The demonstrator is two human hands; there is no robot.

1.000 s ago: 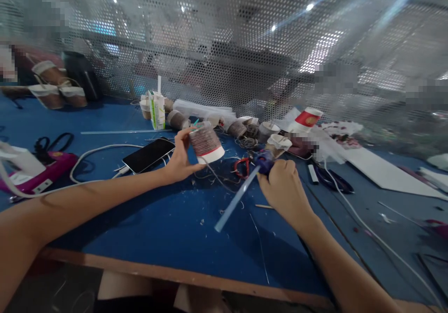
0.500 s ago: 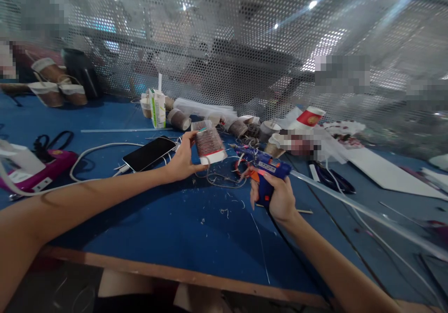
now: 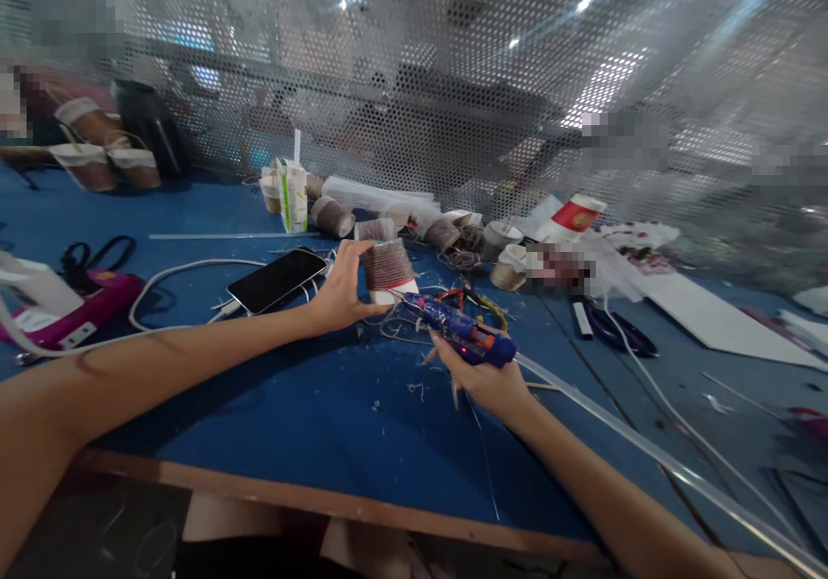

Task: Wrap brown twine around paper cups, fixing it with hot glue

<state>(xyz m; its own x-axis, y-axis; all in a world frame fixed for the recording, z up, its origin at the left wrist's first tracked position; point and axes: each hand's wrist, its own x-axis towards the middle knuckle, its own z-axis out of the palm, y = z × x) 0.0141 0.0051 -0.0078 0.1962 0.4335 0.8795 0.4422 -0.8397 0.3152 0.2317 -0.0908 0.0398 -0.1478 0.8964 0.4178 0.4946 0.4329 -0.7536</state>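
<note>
Between the thumb and fingers of my left hand (image 3: 341, 290) is a paper cup (image 3: 390, 267) wound with brown cord, a red line and a bare white band showing at its near end. My right hand (image 3: 488, 382) grips a blue glue gun (image 3: 462, 330) with orange parts and a small red light. Its nozzle points left, at or very close to the cup's white band. A long clear glue stick (image 3: 621, 428) runs out of the gun's back end. Loose cord (image 3: 404, 334) lies on the table under the cup, and pliers with yellow and red handles (image 3: 486, 310) lie behind the gun.
A phone (image 3: 278, 280) with a white cable lies left of my left hand, near a purple power strip (image 3: 97, 313). Farther back stand a drink carton (image 3: 293, 196), several cord-wrapped cups (image 3: 333, 216) and a red-and-white cup (image 3: 578, 215). A perforated metal screen (image 3: 388, 70) rises behind.
The glue gun in my right hand has moved left and tilted, bringing its nozzle to the cup's white band. My left hand and the cup have turned slightly.
</note>
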